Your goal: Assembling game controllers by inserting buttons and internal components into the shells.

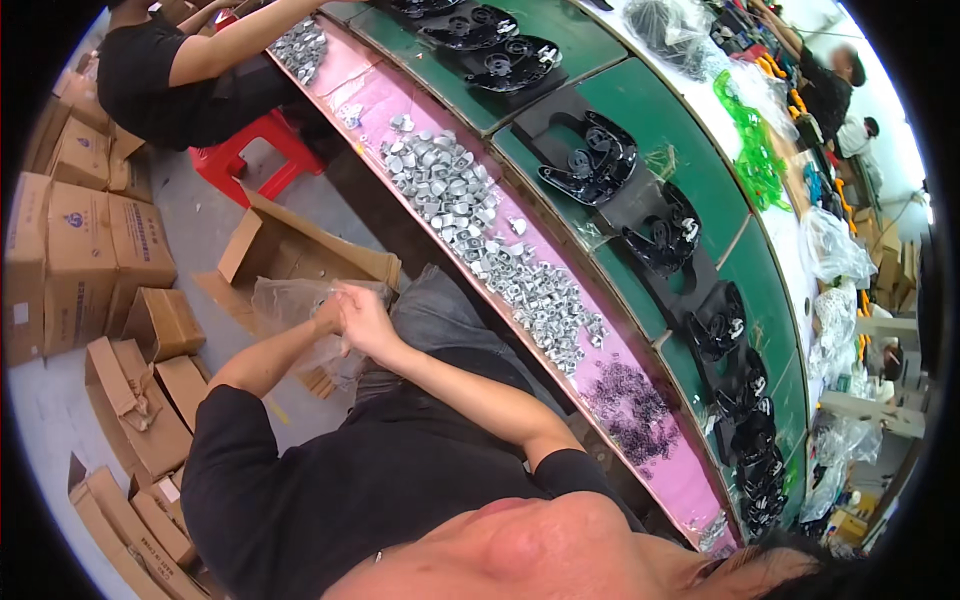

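My left hand (328, 314) and my right hand (364, 320) are pressed together above my lap, beside the table. The right hand's fingers are bent inward over the left, and what they hold, if anything, is hidden. Most of the left hand's fingers are hidden behind the right. A clear plastic bag (282, 306) hangs around and below both hands, at the mouth of an open cardboard box (310, 240). On the pink strip of the table beside me lie a long heap of small silvery metal parts (440, 185) and a heap of small black parts (632, 410).
A green work surface (640, 100) beyond the pink strip carries a row of glossy black curved assemblies (590, 160). Stacked cartons (85, 260) stand at the left. A co-worker in black (150, 85) sits by a red stool (255, 155). Green plastic pieces (750, 140) lie farther right.
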{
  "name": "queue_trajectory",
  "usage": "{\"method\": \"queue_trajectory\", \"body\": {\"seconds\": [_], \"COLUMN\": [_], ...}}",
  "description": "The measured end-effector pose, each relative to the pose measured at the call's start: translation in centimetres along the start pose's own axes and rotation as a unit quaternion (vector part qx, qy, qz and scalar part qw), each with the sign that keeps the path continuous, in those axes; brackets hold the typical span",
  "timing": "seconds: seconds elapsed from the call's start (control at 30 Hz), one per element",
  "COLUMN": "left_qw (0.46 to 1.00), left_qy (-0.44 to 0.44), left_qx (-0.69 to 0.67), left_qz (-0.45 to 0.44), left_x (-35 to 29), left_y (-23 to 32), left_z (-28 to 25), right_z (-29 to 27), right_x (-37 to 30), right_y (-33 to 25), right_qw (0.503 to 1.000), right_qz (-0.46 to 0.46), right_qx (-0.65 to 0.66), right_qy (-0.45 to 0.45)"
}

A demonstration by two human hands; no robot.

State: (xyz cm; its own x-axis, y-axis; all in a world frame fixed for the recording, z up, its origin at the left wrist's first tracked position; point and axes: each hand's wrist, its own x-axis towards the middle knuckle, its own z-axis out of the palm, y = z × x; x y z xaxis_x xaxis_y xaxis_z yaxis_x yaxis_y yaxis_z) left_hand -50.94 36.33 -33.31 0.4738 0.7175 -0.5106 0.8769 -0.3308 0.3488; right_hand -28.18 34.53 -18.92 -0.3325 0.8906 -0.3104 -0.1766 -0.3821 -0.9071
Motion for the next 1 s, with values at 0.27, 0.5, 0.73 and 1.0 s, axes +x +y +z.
{"method": "queue_trajectory", "body": {"seconds": [0.27, 0.5, 0.73, 1.0], "left_qw": [0.964, 0.909, 0.93, 0.912], "left_qy": [-0.027, -0.146, -0.046, 0.325], "left_qx": [-0.25, -0.334, -0.35, -0.177], "left_qz": [-0.085, -0.203, -0.106, 0.175], "left_x": [-0.5, -4.6, -2.0, 17.1], "left_y": [2.8, 7.6, 10.8, 10.3], "left_z": [-8.4, -17.6, -29.8, -29.1], "right_z": [-0.3, -0.5, -1.2, 0.1], "right_x": [0.6, 1.6, 2.2, 1.7], "right_y": [0.8, 1.1, 1.6, 1.0], "right_qw": [0.991, 0.985, 0.985, 0.986], "right_qz": [0.052, 0.074, 0.048, 0.088], "right_qx": [0.124, 0.157, 0.167, 0.143], "right_qy": [-0.009, 0.009, 0.013, 0.015]}}
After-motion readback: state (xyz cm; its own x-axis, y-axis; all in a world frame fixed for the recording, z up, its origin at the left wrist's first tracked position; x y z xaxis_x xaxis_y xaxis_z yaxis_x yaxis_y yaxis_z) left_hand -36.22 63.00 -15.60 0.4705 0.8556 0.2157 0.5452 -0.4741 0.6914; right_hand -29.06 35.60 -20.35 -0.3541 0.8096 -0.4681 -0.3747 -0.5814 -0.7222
